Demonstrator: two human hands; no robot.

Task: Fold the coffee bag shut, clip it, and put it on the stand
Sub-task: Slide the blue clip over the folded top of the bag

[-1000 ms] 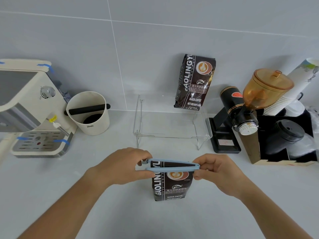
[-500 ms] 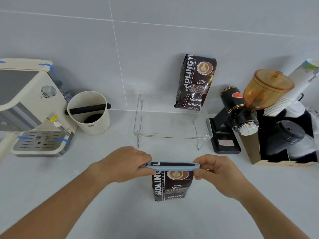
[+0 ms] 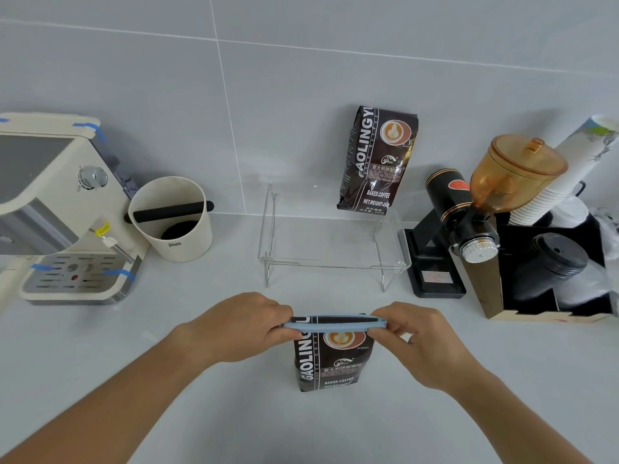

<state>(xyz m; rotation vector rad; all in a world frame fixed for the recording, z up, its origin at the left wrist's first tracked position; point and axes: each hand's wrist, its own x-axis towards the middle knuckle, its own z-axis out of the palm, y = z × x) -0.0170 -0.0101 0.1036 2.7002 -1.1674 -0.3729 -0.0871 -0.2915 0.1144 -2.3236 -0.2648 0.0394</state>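
Note:
A dark brown coffee bag (image 3: 331, 361) stands upright on the white counter in front of me. Its folded top lies inside a long light-blue clip (image 3: 335, 324), which runs level across the bag and looks closed. My left hand (image 3: 241, 326) pinches the clip's left end. My right hand (image 3: 415, 336) pinches its right end. Behind the bag stands a clear acrylic stand (image 3: 335, 259). A second, matching coffee bag (image 3: 376, 162) stands on the stand's back right, leaning against the wall.
A cream espresso machine (image 3: 63, 209) sits at the far left, with a cream knock box (image 3: 170, 219) beside it. At the right are a black grinder with an amber hopper (image 3: 482, 202), stacked paper cups (image 3: 566, 172) and a box holding black lids (image 3: 552, 262).
The clip's left end stood open a second ago; now it is pressed together over the folded bag top. My left fingers have closed down on that end. The bag has stayed put.

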